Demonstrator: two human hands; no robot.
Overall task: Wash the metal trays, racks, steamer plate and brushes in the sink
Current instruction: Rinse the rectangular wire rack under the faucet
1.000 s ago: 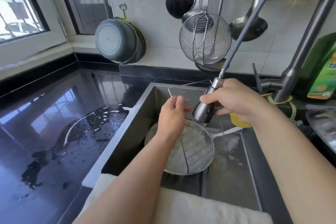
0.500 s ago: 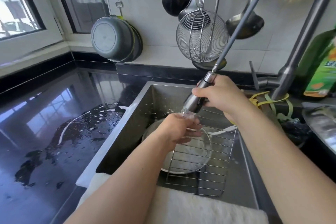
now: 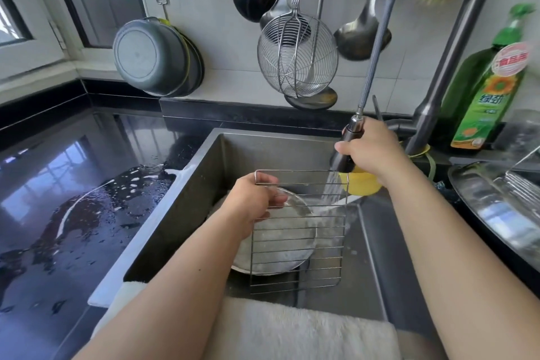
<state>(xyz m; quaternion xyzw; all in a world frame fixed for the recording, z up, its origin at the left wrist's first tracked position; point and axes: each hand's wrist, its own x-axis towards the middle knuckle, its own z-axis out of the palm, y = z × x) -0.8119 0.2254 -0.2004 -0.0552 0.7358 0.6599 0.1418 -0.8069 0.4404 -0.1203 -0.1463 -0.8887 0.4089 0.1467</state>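
Note:
My left hand (image 3: 252,200) grips the left edge of a square wire rack (image 3: 301,245), holding it flat over the steel sink (image 3: 204,184). Under the rack lies a round metal plate (image 3: 280,240) on the sink floor. My right hand (image 3: 369,149) grips the pull-out spray head (image 3: 347,146), and water streams from it onto the rack's far right corner. A yellow cup-like thing (image 3: 362,183) sits just behind the rack, below my right wrist.
A wet black counter (image 3: 73,199) lies left of the sink. A white towel (image 3: 292,330) drapes the near rim. Washed metal trays (image 3: 496,202) rest at the right. The faucet neck (image 3: 447,67), a green detergent bottle (image 3: 491,90) and hanging ladles and a skimmer (image 3: 298,58) stand behind.
The rack went from upright to lying flat over the round plate. The spray head moved right, from over my left hand to the rack's far right corner.

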